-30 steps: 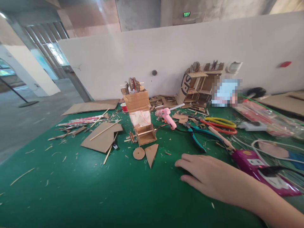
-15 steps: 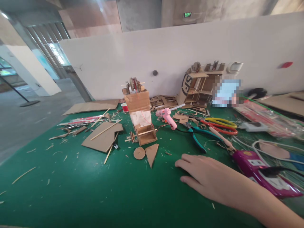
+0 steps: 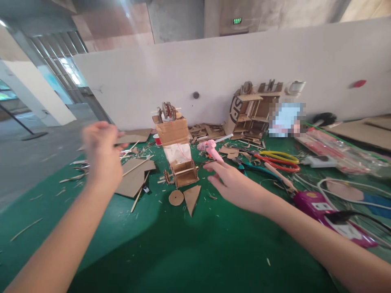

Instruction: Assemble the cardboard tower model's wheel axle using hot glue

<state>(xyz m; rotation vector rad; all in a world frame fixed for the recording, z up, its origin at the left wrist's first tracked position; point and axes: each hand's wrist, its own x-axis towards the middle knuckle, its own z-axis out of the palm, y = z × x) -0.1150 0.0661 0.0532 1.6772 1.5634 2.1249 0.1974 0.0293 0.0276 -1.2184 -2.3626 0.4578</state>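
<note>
My right hand [image 3: 232,181] reaches in with thumb and fingers apart, holding nothing. Its fingertips are close to the handle of the pink hot glue gun [image 3: 212,149], which has a white glue stick in its back. On the left, my left hand [image 3: 104,150] is raised over the table and blurred by motion; a gap shows between its thumb and a finger, with nothing seen in it. Between the hands stands a cardboard model [image 3: 174,138] with a small open box [image 3: 185,174] at its foot. In front of it lie a cardboard disc [image 3: 176,197] and a cardboard triangle [image 3: 192,198].
Pliers with teal handles [image 3: 258,167] and scissors with orange and yellow handles [image 3: 281,158] lie to the right. Farther right is a purple power strip [image 3: 317,211] with cables. Cut cardboard [image 3: 134,189] and thin sticks lie left. A cardboard shelf [image 3: 244,112] stands behind.
My left hand has come into view from the lower left. My right hand has moved forward and left, toward the glue gun. The view has shifted slightly.
</note>
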